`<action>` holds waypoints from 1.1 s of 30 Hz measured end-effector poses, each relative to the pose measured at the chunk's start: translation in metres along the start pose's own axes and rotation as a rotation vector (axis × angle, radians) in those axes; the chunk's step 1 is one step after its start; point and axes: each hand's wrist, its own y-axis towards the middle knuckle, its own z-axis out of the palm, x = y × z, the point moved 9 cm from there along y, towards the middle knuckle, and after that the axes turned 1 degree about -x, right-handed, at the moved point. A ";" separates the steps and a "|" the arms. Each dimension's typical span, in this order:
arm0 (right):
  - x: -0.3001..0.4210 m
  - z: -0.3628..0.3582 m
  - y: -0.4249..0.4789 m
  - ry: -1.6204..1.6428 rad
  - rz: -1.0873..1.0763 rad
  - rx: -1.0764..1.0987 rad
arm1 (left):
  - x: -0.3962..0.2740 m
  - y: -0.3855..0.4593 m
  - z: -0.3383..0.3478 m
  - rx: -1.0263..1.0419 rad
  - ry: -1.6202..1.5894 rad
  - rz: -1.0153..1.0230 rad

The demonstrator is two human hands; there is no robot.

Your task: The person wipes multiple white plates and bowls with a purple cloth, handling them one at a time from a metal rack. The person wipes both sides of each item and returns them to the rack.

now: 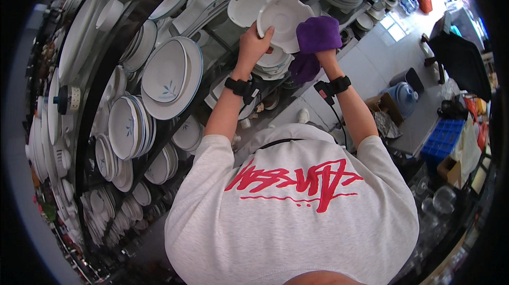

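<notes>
A white ceramic bowl (283,18) with a notched rim is tilted with its inside towards me, above the shelf. My left hand (255,45) grips its near left edge, thumb over the rim. A purple cloth (319,33) covers the fingers of my right hand (327,57) and lies against the bowl's right rim; part of it hangs below. Just under the bowl, a stack of white plates (271,71) stands on the shelf. Another white dish (248,5) with holes near its rim lies behind the bowl's left side.
Glass shelves with dark frames hold oval plates with blue leaf patterns (164,71), stacked plates (122,127) and long rectangular dishes (210,4) at left. On the right are a water jug (402,96), a cardboard box (383,106), a blue crate (442,137) and a black chair (457,58).
</notes>
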 end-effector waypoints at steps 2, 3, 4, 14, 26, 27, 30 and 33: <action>-0.010 0.005 0.005 -0.019 -0.029 -0.029 | -0.021 0.007 -0.005 -0.100 0.378 0.159; -0.014 0.008 0.004 -0.026 -0.039 -0.039 | -0.029 0.006 -0.007 -0.132 0.432 0.176; -0.020 0.009 0.007 -0.008 -0.028 -0.040 | -0.044 0.005 -0.006 -0.161 0.482 0.199; -0.057 0.014 0.038 0.207 -0.050 0.036 | -0.025 0.052 -0.007 -0.216 0.147 0.042; -0.188 0.007 -0.007 -0.093 0.252 0.198 | 0.041 0.104 -0.043 -0.255 -0.036 -0.208; -0.198 0.010 -0.014 0.147 0.388 0.153 | 0.052 0.106 -0.047 -0.246 -0.018 -0.225; -0.199 0.004 -0.025 0.525 0.640 0.070 | 0.078 0.111 -0.056 -0.256 0.005 -0.244; -0.199 -0.006 -0.027 0.519 0.660 0.072 | 0.087 0.118 -0.053 -0.253 0.011 -0.262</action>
